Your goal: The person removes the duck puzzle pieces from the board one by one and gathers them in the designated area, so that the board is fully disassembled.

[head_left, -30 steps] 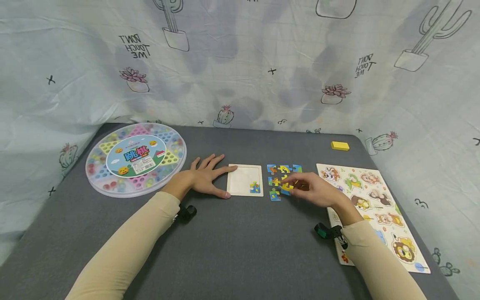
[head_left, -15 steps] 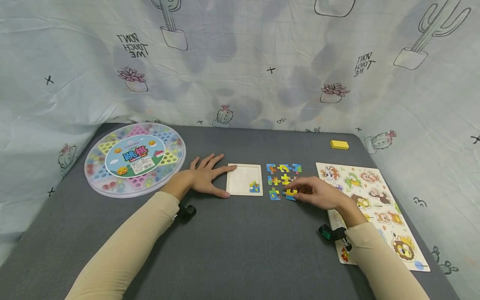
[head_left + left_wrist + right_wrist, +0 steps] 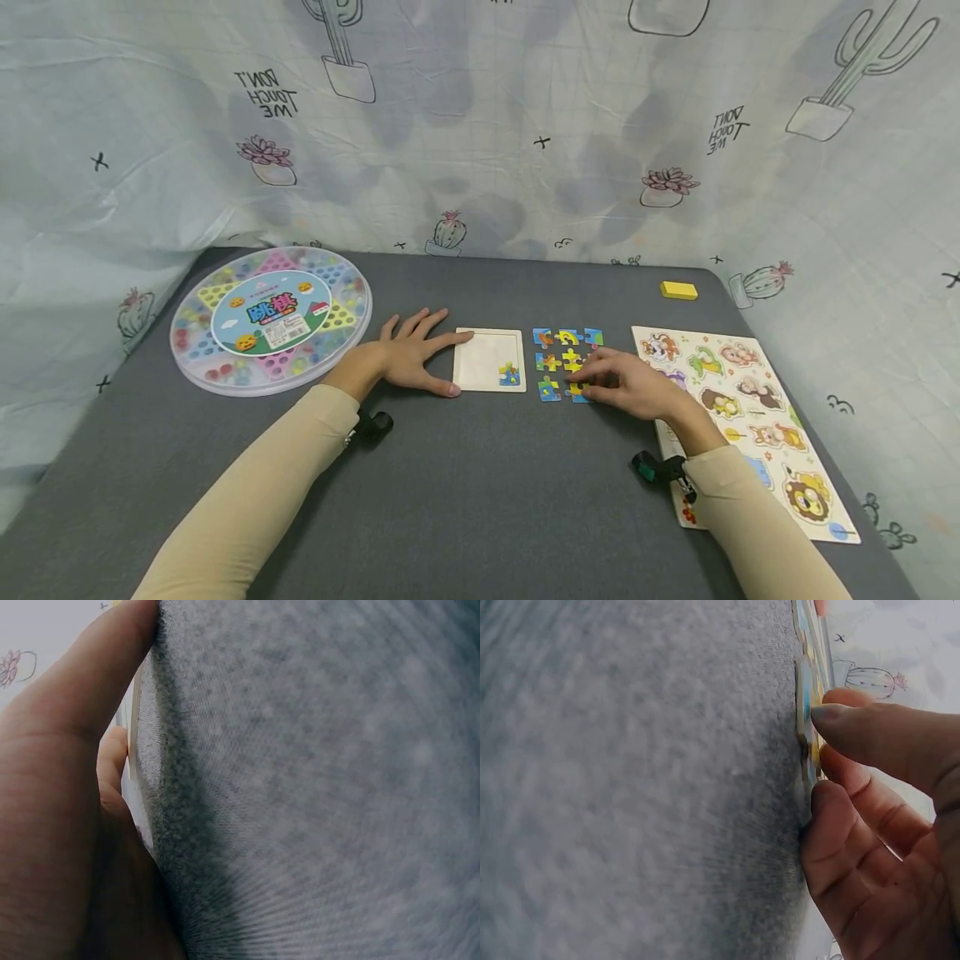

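Note:
My left hand [image 3: 408, 358] lies flat on the grey table with its fingers spread, forefinger and thumb against the left edge of a small wooden puzzle tray [image 3: 480, 350]. One blue and yellow piece [image 3: 510, 375] sits in the tray's lower right corner. Several loose jigsaw pieces [image 3: 567, 337] lie in rows right of the tray. My right hand [image 3: 622, 385] rests at the lower right of those rows, thumb and fingers pinching a yellow and blue piece [image 3: 576, 388] against the table. In the right wrist view the right hand's fingertips [image 3: 847, 712] sit on that piece's edge [image 3: 805, 712].
A round transparent Chinese checkers case [image 3: 270, 317] stands at the left. An animal peg puzzle board [image 3: 738, 392] lies along the right edge, under my right forearm. A small yellow block [image 3: 678, 290] sits at the back right. A cactus-print cloth hangs behind.
My right hand carried the yellow and blue piece from the middle row down to the bottom row and lowered onto it. The left hand stayed still.

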{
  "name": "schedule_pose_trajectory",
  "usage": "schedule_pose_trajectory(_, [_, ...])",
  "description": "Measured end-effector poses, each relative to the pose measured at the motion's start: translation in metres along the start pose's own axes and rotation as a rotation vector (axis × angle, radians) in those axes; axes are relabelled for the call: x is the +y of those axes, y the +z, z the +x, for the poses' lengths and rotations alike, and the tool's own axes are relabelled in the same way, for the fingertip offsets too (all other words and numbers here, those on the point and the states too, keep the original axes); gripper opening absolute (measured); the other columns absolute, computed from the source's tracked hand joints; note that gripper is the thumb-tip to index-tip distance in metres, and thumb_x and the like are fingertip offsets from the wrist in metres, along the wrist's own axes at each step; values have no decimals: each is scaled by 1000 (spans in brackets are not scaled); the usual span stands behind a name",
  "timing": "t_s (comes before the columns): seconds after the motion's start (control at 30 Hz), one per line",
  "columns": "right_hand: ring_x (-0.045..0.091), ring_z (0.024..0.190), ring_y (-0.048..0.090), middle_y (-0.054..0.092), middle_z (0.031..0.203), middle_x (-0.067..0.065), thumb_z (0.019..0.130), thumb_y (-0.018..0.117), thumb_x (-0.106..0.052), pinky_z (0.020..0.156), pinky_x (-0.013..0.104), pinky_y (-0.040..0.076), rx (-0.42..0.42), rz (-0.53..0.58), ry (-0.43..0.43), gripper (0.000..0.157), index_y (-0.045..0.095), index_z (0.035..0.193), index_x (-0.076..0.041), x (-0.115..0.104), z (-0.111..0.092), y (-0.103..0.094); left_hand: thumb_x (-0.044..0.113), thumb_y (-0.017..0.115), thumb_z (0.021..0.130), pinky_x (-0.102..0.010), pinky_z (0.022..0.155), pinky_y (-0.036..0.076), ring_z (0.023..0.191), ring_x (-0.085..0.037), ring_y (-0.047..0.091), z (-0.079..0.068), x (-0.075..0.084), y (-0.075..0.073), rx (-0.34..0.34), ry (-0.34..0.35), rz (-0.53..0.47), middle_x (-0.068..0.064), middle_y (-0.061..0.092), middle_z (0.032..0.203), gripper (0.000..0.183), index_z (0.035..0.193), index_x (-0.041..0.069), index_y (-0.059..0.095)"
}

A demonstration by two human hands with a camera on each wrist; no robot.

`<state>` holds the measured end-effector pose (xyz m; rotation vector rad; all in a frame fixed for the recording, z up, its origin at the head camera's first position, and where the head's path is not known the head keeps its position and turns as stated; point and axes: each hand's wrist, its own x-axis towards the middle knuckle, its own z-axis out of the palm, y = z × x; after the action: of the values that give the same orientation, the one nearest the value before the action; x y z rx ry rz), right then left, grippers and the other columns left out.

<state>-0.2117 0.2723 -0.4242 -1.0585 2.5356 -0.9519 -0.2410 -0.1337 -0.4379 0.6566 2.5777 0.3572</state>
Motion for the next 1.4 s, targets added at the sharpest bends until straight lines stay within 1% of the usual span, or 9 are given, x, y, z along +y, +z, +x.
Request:
schedule_pose_trajectory(0.1, [33,119,61,69,119,4,98,69,-6,103,47,49,0,-2,26,27,75,124,-11,-1,1,0,90,59,76,-70,117,-9,157,-32,-19,1,0,0,2,-2,-1,4,-16,172,105,162,53,12])
schedule_pose_trajectory(0.2, [37,130,57,69,124,5,99,69,-7,111,54,41,2,4,42,27,74,125,-11,-2,1,-1,89,60,76,-70,117,-10,158,-31,-19,0,0,-1,7,-5,-6,4,-16,172,104,162,53,12])
schedule_pose_trajectory(0.33, [26,107,68,70,121,6,100,68,-8,91,40,54,-9,34,45,26,73,126,-9,-3,2,-1,88,61,77,-70,117,-11,157,-30,-19,0,-1,-1,2,-7,-5,4,-16,172,103,162,54,12])
schedule_pose_trajectory(0.43, [21,99,67,71,118,7,100,68,-8,82,33,54,-4,52,40,26,72,126,-7,-3,3,-2,87,61,77,-70,117,-11,157,-30,-19,1,-1,-2,-6,-10,2,5,-16,172,103,161,54,11])
schedule_pose_trajectory(0.63, [20,92,65,70,116,8,100,68,-9,73,31,52,39,60,66,26,71,126,-6,-8,6,-5,87,61,77,-69,118,-10,158,-30,-18,2,0,-2,-1,-5,17,5,-16,172,103,161,55,11])
schedule_pose_trajectory(0.87, [18,91,65,71,116,7,101,68,-12,73,32,53,54,64,31,23,72,123,-7,-13,15,-3,89,60,76,-70,118,-9,158,-31,-18,2,0,0,-3,-6,8,4,-16,172,105,162,54,12])
schedule_pose_trajectory(1.03, [17,85,63,71,109,5,101,67,-12,70,33,53,74,47,-7,22,73,122,-8,-17,25,0,92,58,74,-70,118,-10,158,-31,-16,1,-1,0,-2,1,11,2,-15,173,107,162,53,12])
schedule_pose_trajectory(1.27, [19,94,64,69,112,5,102,66,-11,76,37,54,58,71,-23,23,72,124,-6,-26,43,4,91,59,75,-70,118,-11,158,-32,-15,-2,1,-3,2,10,-9,1,-13,173,106,162,53,13])
schedule_pose_trajectory(1.4, [18,94,64,68,108,1,102,66,-13,76,40,54,42,80,-19,24,72,124,-7,-32,52,7,90,59,75,-69,118,-10,158,-31,-16,-1,0,-1,2,2,-3,3,-14,173,106,162,53,12])
